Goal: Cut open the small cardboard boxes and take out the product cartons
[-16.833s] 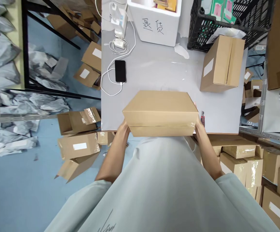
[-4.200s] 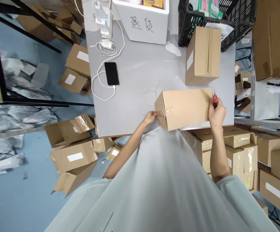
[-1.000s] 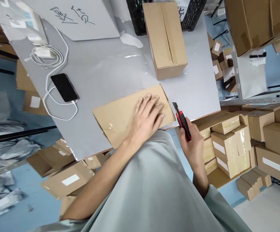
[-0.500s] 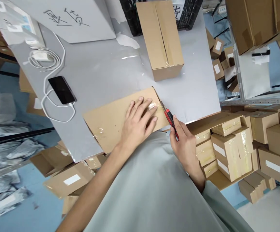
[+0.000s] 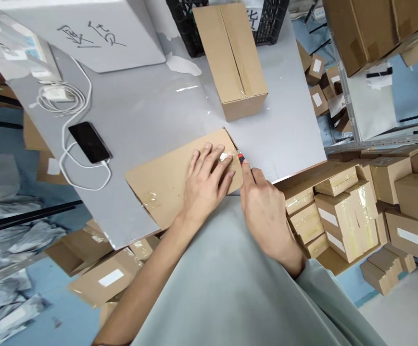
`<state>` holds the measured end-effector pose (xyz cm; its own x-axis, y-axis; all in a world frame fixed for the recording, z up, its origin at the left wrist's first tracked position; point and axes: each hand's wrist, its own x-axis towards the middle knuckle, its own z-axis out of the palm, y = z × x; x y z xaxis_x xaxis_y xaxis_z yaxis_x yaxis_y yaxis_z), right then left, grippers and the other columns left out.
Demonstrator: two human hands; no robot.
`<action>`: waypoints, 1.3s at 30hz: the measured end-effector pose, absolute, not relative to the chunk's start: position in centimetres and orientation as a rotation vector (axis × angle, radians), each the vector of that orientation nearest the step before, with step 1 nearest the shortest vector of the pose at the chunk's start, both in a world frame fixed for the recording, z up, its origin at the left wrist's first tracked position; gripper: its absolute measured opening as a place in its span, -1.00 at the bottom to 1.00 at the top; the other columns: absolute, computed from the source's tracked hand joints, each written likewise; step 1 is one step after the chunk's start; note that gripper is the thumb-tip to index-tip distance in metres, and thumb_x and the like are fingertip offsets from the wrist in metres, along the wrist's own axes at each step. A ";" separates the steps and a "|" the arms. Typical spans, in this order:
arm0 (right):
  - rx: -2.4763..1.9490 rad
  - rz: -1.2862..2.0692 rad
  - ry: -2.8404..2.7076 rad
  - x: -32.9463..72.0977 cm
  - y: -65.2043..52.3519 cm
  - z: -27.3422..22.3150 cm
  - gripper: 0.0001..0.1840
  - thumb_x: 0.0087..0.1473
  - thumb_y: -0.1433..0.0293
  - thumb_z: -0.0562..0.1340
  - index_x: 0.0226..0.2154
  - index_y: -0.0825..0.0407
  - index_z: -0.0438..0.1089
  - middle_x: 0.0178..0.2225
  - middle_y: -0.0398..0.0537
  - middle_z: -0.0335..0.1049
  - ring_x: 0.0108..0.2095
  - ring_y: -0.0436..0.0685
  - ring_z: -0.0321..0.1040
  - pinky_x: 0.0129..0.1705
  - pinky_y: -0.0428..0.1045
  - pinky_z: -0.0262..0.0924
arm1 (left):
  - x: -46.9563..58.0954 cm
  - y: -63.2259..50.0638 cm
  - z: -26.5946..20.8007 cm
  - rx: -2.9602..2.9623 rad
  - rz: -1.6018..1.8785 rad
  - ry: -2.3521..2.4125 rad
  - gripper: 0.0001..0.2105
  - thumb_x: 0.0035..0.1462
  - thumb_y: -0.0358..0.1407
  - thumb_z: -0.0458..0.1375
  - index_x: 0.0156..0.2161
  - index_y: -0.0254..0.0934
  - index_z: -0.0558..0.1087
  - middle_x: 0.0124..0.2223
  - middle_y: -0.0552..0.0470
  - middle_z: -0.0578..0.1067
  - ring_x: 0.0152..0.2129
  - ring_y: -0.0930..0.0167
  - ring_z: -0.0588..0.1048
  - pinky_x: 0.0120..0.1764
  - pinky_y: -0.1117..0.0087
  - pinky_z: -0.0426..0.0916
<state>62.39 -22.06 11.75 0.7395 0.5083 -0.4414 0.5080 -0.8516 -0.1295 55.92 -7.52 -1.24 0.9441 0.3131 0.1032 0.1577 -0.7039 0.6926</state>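
Observation:
A cardboard box (image 5: 161,180) lies on the table's near side, with shiny clear tape near both ends. Flat on its top rests my left hand (image 5: 206,180), fingers spread. My right hand (image 5: 264,209) is closed around a red and black utility knife (image 5: 241,159). The knife's tip is at the box's right edge, close to the taped spot; most of its handle is hidden by my fingers. Farther back stands a second, closed cardboard box (image 5: 232,57), its top flaps meeting at a seam.
A phone (image 5: 90,142) with a white cable lies on the grey table (image 5: 151,110) at left. Behind are a white box (image 5: 96,33) with handwriting and a black crate (image 5: 185,29). An open carton (image 5: 333,211) of smaller boxes stands at right, below a shelf.
My right hand has turned and moved left and slightly up, closer to the box's right edge, covering more of the knife. My left hand stays on the box. The view has shifted a little.

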 end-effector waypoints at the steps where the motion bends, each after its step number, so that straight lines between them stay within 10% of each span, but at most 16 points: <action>1: -2.948 0.777 -0.860 62.3 -22.2 12.3 -0.36 0.50 0.54 0.08 0.53 0.06 0.24 0.11 0.20 0.61 -0.22 0.14 0.67 -0.32 -0.03 0.52 | 56.0 -7.5 -1.3 2.365 0.279 0.328 -0.61 0.53 -0.03 0.13 0.35 0.06 0.52 0.50 -0.07 0.46 0.56 0.03 0.27 0.58 -0.26 0.02; 11: -2.972 0.676 -0.830 60.2 -26.2 12.9 -0.37 0.46 0.54 0.12 0.48 -0.05 0.37 -0.02 0.10 0.70 -0.40 0.12 0.59 -0.50 -0.04 0.26 | 56.0 -7.5 -1.4 2.488 0.279 0.289 -0.59 0.58 -0.10 0.08 0.39 -0.04 0.50 0.55 -0.10 0.40 0.58 0.09 0.21 0.60 -0.14 -0.01; 17: -2.689 0.160 -0.502 59.8 -30.5 12.7 -0.53 0.49 0.30 0.20 0.34 -0.05 0.51 0.01 0.08 0.74 -0.24 0.19 0.68 -0.30 -0.01 0.44 | 55.0 -6.6 -1.4 2.487 0.274 0.278 -0.58 0.59 -0.09 0.05 0.37 -0.12 0.51 0.53 -0.16 0.42 0.56 0.08 0.25 0.57 -0.14 0.10; 23: -2.075 0.431 0.030 67.0 -30.5 -1.9 -0.45 0.28 -0.07 0.29 0.02 0.04 0.52 -0.12 0.10 0.72 -0.46 0.07 0.49 -0.46 -0.03 0.34 | 50.9 -3.6 -1.8 2.508 0.300 0.421 -0.49 0.54 -0.05 0.12 0.48 -0.06 0.40 0.59 -0.14 0.32 0.59 0.04 0.18 0.58 -0.18 0.08; 28: -1.893 0.646 0.291 69.3 -27.3 -13.5 -0.40 -0.04 -0.14 0.51 -0.30 -0.01 0.42 -0.55 -0.25 0.38 -0.51 0.00 0.30 -0.47 -0.09 0.20 | 45.9 -0.4 -2.3 2.504 0.380 0.539 -0.46 0.51 -0.02 0.14 0.50 -0.01 0.37 0.60 -0.12 0.30 0.59 0.02 0.18 0.58 -0.21 0.04; 39: -1.732 0.892 0.100 66.3 -21.0 -17.0 -0.25 -0.20 -0.26 0.53 -0.22 -0.01 0.49 -0.35 -0.18 0.51 -0.30 0.05 0.41 -0.30 -0.07 0.27 | 33.7 5.1 -6.6 2.170 0.476 1.173 -0.23 0.51 0.25 -0.04 0.56 -0.20 0.28 0.62 -0.30 0.21 0.59 0.05 0.17 0.60 -0.10 0.02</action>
<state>66.33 -20.98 -16.96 0.7096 0.3626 -0.6041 -0.4869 -0.3673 -0.7925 33.71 5.12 -6.56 0.5407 0.8409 0.0213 0.6179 -0.4142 0.6683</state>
